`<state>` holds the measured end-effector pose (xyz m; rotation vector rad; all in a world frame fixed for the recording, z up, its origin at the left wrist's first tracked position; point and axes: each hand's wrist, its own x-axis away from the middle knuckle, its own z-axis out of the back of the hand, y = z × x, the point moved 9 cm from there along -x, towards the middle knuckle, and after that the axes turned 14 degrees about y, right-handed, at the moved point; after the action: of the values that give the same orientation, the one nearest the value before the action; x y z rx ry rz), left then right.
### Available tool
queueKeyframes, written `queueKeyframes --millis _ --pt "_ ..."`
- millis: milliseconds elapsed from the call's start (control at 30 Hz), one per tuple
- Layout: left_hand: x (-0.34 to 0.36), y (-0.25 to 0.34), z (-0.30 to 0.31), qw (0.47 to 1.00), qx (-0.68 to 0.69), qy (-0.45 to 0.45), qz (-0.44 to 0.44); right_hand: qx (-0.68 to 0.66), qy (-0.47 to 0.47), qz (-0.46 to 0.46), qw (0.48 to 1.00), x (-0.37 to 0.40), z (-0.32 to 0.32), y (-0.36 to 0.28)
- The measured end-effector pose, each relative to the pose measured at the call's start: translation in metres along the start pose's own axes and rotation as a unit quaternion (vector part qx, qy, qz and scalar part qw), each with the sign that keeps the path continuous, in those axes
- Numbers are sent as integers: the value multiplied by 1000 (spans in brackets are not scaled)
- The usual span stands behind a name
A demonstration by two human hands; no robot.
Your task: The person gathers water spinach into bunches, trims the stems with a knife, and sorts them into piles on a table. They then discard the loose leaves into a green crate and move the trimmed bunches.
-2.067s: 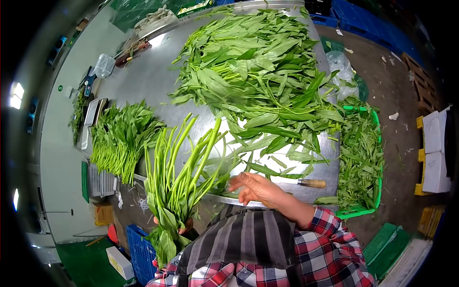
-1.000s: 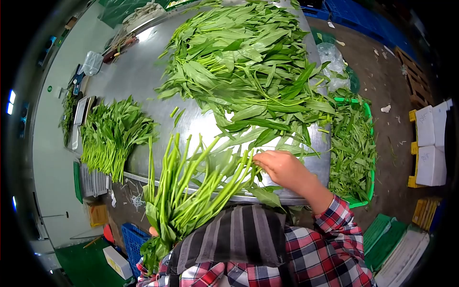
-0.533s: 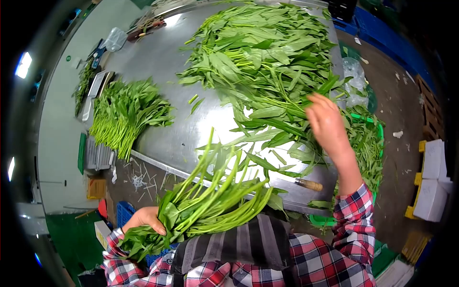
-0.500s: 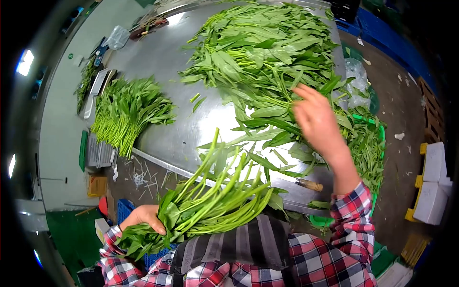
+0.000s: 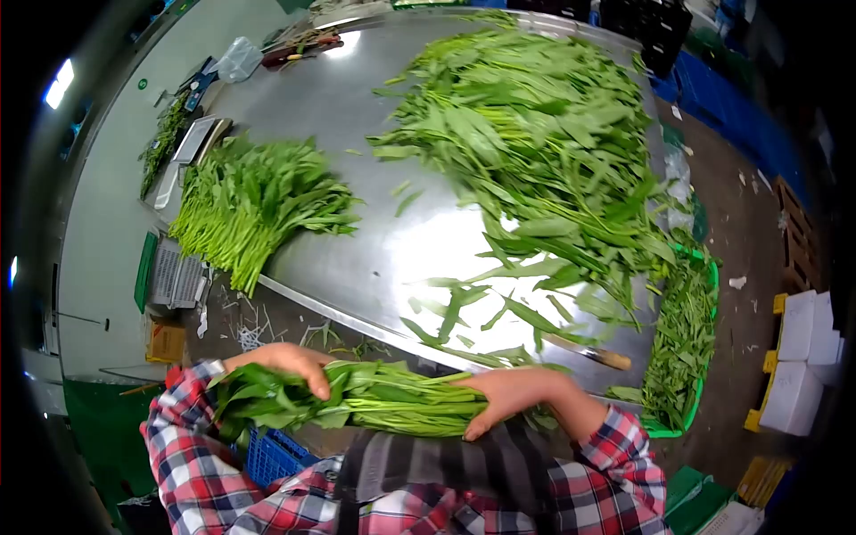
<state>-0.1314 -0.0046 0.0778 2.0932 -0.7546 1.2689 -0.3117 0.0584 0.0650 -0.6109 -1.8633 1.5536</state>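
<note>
A bunch of leafy green stalks lies crosswise before my body, held in both hands. My left hand wraps its leafy end. At the stem end, my right hand closes round the cut stalks, thumb on the near side. Beyond, on the metal table, spreads a big heap of the same greens. A neater pile of greens, stems toward me, sits at the table's left edge. A knife with a wooden handle rests near the right front edge, its blade partly under leaves.
Right of the table stands a green crate full of leaves. A scale and a plastic bag are at the left. A blue crate is below my left arm. White boxes stand on the floor at right.
My right hand has come back from the heap to the stem end of the bunch. The bunch's loose, fanned stalks are now gathered together and lie level.
</note>
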Motion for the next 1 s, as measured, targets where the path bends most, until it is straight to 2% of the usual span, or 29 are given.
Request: queueKeyframes --millis 100,133,167,200,233,300,367,400,500,533,600,667,700,733,867,933,1000 --pt "-6 15 45 998 -43 -41 -6 92 90 -90 988 -26 -1 -7" --pt "-10 11 77 993 -110 -25 34 88 100 -106 985 -39 -5 -4" --pt "5 32 81 988 -91 -63 -112 83 111 -121 983 -53 -9 -1" --pt "28 52 88 960 -62 -95 -254 78 122 -136 980 -66 -14 2" --pt "30 64 105 923 -113 -108 -351 70 138 -142 978 -76 -20 16" --pt "9 62 139 935 -161 -77 -308 57 157 -174 970 -94 -30 32" --pt "-15 49 161 989 -74 19 -126 77 157 -254 951 -106 -35 34" --pt "-7 62 165 953 -124 -81 -263 94 164 -252 949 -116 -38 27" --pt "9 69 172 933 -181 -132 -283 112 192 -261 939 -136 -35 28" --pt "7 72 171 948 -209 -94 -221 110 191 -278 935 -141 -33 29" --pt "-15 55 186 977 -65 -175 -102 106 172 -311 929 -148 -33 26" --pt "-17 49 209 978 -51 -177 -99 109 189 -218 951 -169 -41 24" --pt "-16 49 220 981 -38 -158 -106 110 197 -172 959 -179 -45 21" --pt "-16 50 231 983 -36 -138 -117 66 180 -164 968 -189 -50 19" --pt "-28 70 277 976 -95 1 -196 50 169 -173 969 -216 -54 14" --pt "-41 93 296 945 -181 102 -251 -2 200 -243 949 -211 -47 27" --pt "-53 122 315 878 -302 226 -293 -92 255 -287 919 -198 -38 40"
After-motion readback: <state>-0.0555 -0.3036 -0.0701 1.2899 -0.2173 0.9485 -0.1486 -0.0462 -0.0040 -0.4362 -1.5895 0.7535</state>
